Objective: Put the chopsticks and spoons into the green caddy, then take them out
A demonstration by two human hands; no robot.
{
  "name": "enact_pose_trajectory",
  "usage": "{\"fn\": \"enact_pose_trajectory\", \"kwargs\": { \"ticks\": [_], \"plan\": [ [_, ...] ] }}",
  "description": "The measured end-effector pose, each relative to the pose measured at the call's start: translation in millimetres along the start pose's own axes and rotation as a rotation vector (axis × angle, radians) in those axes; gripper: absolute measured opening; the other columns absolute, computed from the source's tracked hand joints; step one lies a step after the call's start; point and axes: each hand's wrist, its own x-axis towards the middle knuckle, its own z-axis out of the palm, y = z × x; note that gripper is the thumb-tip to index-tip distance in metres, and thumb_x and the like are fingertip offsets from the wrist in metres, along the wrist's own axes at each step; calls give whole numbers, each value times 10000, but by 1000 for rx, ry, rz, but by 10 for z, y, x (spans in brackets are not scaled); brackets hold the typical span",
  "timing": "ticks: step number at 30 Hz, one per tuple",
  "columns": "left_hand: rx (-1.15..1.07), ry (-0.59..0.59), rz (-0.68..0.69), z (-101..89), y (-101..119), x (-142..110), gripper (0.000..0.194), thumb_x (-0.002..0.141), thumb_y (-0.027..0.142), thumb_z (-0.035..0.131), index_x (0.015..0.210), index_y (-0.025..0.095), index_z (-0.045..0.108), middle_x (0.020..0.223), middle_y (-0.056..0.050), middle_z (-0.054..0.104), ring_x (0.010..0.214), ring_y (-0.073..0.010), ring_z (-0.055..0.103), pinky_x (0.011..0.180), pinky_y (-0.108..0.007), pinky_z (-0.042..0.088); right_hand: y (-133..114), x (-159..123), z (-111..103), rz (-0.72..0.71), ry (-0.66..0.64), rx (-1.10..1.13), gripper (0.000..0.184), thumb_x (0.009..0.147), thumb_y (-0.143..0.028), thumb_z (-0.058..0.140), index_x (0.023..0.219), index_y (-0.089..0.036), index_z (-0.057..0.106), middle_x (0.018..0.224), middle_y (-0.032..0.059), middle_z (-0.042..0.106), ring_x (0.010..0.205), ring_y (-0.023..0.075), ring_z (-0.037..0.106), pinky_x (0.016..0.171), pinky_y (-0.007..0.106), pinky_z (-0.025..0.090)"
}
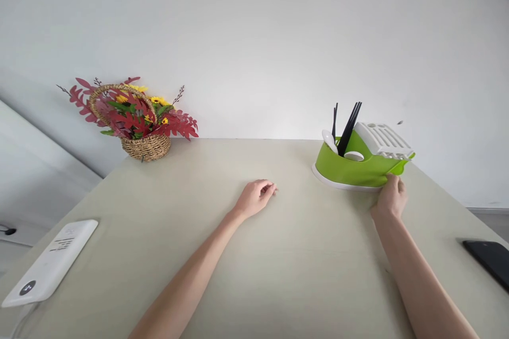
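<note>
A green and white utensil holder (350,170) stands at the back right of the table. Black chopsticks (349,130) and white spoons (328,140) stick up from its left part, and a slotted white rack (385,139) tops its right part. My right hand (391,197) grips the holder's lower right end, its fingers closed and partly hidden. Near the middle of the table, my left hand (256,197) rests with loosely curled fingers. Nothing shows in it, and it is apart from the holder.
A wicker basket (146,148) of red and yellow flowers stands at the back left against the wall. A white device (53,262) with a round display and a cable lies at the left edge of the table (294,275). At the right edge is a black phone (488,257).
</note>
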Motion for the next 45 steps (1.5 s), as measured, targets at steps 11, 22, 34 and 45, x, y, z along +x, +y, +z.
{"fn": "enact_pose_trajectory", "kwargs": {
  "ticks": [11,22,34,45],
  "plan": [
    [20,14,11,15,-37,-28,321,1049,459,495,986,231,714,994,-55,791,894,-195,733,814,-311,554,-141,-382,53,27,-81,102,319,803,-401,523,1024,-212,653,1021,4,652,964,199,555,831,322,453],
    [-200,265,-169,-27,-55,17,508,1045,651,430,1305,249,600,1433,-108,639,1304,-242,613,1064,-364,491,-300,-1092,205,-151,-376,102,555,890,-405,533,1419,-241,573,1450,67,602,1332,260,532,1124,385,408],
    [-664,432,-218,-89,-233,169,747,1005,770,262,1298,216,667,1334,-104,729,1328,-278,622,1103,-396,500,-251,-1383,261,-289,-707,65,743,947,-548,600,1598,-271,374,1546,120,447,1483,333,360,1238,552,292],
    [-729,465,-244,-167,-227,118,656,1006,721,296,1284,284,699,1198,-25,789,1266,-280,671,1055,-400,560,-272,-1345,212,-261,-851,125,505,999,-562,463,1431,-318,559,1354,62,589,1328,295,520,1179,502,403]
  ]
}}
